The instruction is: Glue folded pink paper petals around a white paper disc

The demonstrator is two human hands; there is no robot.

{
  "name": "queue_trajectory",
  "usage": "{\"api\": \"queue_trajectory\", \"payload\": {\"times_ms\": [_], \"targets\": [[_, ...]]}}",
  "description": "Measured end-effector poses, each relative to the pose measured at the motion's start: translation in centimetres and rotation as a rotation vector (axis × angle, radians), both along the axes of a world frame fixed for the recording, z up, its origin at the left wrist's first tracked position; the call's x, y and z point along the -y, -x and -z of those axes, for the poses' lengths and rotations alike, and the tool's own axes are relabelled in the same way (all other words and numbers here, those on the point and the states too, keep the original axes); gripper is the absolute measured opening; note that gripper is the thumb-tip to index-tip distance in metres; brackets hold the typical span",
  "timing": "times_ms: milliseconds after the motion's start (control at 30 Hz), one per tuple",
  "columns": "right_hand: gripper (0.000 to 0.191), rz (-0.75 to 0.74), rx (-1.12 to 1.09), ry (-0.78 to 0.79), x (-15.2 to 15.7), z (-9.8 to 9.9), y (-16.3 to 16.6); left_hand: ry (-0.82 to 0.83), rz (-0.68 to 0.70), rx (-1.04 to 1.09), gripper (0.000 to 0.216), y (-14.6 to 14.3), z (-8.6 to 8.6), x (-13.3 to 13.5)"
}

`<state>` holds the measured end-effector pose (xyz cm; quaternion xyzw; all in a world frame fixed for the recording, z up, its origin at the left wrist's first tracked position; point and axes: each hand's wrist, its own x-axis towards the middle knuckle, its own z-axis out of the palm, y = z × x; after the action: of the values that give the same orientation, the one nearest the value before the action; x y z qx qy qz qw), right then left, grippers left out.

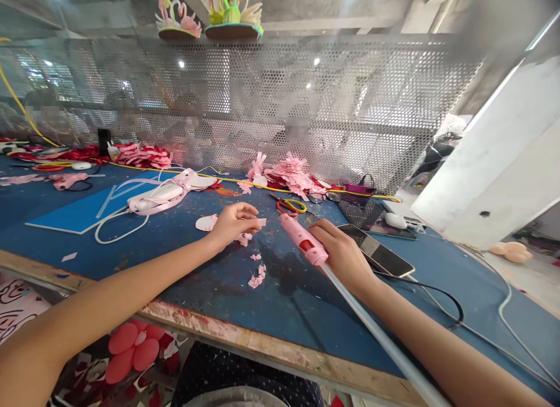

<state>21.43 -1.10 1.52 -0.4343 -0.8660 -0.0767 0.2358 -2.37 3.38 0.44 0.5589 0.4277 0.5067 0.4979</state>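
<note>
Over the blue table (196, 290), my left hand (231, 226) pinches a small pink strip (261, 222) that looks like felt or paper. My right hand (341, 249) is wrapped around a pink glue gun (304, 239), its nozzle end pointing up and to the left. A long pale glue stick (376, 328) runs out of the gun's back end toward me. Beside my left wrist lies a white oval piece (204, 223) with pink on it. Curled, fringed pink pieces (257, 276) rest on the table between my hands.
Scissors with red and yellow handles (292, 207) lie beyond the glue gun. A phone (387, 255) and cables are at the right. Heaped pink pieces (291, 172) stand against a perforated metal screen (271, 92). Left are a power strip (160, 198) and a blue board (76, 214).
</note>
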Motion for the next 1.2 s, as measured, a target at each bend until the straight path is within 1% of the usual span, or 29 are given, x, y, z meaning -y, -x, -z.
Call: {"api": "queue_trajectory", "payload": {"times_ms": [67, 233, 500, 933, 1200], "targets": [[0.02, -0.014, -0.011, -0.012, 0.0, 0.2, 0.0, -0.002, -0.006, 0.007, 0.025, 0.0, -0.1, 0.1], [0.022, -0.041, -0.003, -0.011, 0.2, 0.6, 0.4, -0.016, -0.017, 0.012, 0.034, -0.1, -0.4, 0.5], [0.03, -0.063, 0.003, 0.031, 0.5, 0.4, 1.0, -0.017, 0.03, 0.025, 0.037, -0.3, -0.4, 0.7], [0.031, -0.04, 0.002, 0.072, 0.7, 0.2, 1.1, -0.028, 0.05, 0.022, 0.038, -0.3, -0.3, 0.6], [0.028, -0.02, 0.025, 0.091, 1.0, 0.0, 1.2, -0.029, 0.055, 0.022, 0.039, -0.3, -0.2, 0.5]]}}
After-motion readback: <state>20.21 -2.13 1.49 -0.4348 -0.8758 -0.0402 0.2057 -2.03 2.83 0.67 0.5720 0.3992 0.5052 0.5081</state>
